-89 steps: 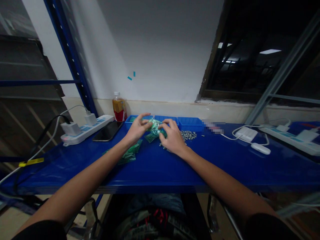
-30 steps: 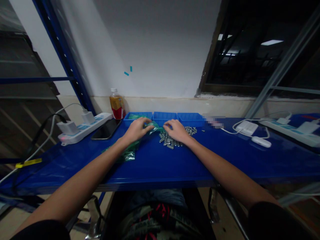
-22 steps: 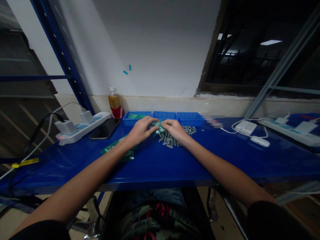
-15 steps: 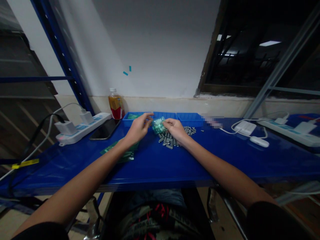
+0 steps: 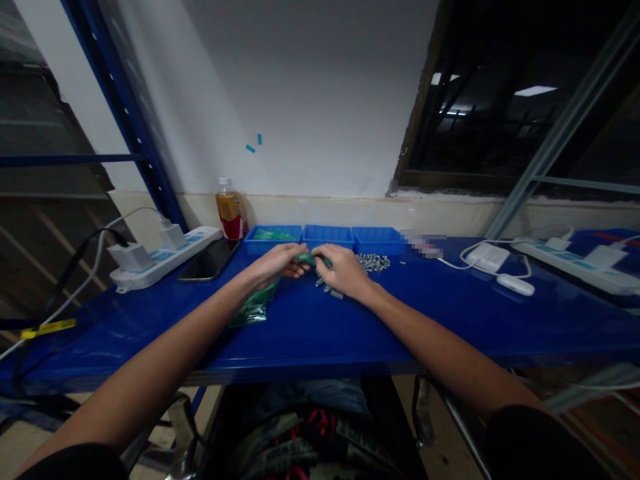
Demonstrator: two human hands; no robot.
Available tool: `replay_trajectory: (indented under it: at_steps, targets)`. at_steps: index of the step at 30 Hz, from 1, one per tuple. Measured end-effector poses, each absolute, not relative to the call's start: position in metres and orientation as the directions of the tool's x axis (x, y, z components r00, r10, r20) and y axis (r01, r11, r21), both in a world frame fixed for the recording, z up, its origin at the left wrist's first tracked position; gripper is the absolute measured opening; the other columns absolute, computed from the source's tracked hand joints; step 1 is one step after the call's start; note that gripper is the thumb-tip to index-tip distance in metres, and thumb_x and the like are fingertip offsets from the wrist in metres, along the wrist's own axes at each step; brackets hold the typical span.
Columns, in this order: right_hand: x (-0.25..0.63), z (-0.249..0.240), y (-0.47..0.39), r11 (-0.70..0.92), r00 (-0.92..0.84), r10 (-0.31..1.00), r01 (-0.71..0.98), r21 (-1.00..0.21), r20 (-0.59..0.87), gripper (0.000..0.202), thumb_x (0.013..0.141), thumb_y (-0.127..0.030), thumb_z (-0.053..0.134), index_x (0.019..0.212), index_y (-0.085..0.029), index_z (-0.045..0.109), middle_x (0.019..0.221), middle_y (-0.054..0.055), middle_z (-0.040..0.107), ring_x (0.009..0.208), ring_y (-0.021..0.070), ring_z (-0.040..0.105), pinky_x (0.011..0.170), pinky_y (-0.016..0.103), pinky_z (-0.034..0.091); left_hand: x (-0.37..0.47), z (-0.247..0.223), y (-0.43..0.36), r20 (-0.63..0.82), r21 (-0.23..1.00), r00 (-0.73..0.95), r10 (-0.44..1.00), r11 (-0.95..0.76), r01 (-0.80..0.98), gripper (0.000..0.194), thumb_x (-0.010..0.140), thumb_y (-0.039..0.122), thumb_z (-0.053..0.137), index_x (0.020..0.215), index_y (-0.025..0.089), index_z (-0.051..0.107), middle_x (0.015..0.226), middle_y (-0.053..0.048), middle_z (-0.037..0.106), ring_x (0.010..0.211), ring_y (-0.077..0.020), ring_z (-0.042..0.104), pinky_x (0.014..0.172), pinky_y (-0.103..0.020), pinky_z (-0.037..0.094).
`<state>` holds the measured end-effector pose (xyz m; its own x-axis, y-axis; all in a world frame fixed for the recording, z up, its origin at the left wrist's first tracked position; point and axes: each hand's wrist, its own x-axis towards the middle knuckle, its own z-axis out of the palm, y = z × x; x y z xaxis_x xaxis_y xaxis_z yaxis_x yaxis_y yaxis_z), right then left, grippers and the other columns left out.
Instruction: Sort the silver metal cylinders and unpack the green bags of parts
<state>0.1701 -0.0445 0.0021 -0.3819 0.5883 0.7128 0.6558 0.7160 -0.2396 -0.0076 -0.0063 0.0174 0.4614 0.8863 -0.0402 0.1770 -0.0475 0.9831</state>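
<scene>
My left hand and right hand are drawn together over the glossy blue tabletop, both pinching a small green plastic bag between their fingertips. Small silver metal cylinders lie scattered beneath my right hand, more green bags lie under my left wrist, and three blue plastic trays stand just behind.

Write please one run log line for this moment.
left hand: holds green bag | right hand: same bag, over metal pins | near: blue trays, bag pile
</scene>
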Motion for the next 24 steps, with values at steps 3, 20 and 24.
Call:
replay_trajectory:
  at_steps: [3,20,24]
  targets:
    - [0.173,0.004,-0.042,0.699,-0.413,0.613,0.682,-0.217,0.673,0.03,0.074,-0.001,0.045,0.088,-0.018,0.066,0.093,0.005,0.067,0.089,0.0181,0.06,0.085,0.032,0.042,-0.008,0.013,-0.001,0.279,0.911,0.374,0.884,-0.367,0.187,0.035,0.076,0.034,0.064,0.105,0.016,0.054,0.08,-0.003,0.058,0.067,-0.0116,0.055,0.063,-0.024,0.044]
    - [0.163,0.009,-0.038,0.046,-0.036,0.998,-0.279,-0.959,0.059,0.017,0.073,-0.024,0.067,0.086,-0.017,0.058,0.068,0.002,0.065,0.059,0.0134,0.06,0.055,0.024,0.045,-0.005,0.016,-0.015,0.687,0.185,0.61,0.395,-0.907,0.379,0.022,0.076,0.002,0.045,0.083,0.018,0.06,0.127,-0.009,0.041,0.124,-0.023,0.038,0.104,-0.044,0.034]
    - [0.166,0.01,-0.036,0.149,0.004,0.988,-0.259,-0.954,0.153,0.017,0.065,-0.017,0.066,0.081,-0.015,0.062,0.069,0.001,0.064,0.057,0.0113,0.056,0.054,0.023,0.04,-0.005,0.014,-0.012,0.673,0.189,0.594,0.44,-0.879,0.437,0.029,0.073,0.0,0.046,0.084,0.019,0.065,0.133,-0.007,0.032,0.127,-0.0266,0.031,0.103,-0.048,0.034]
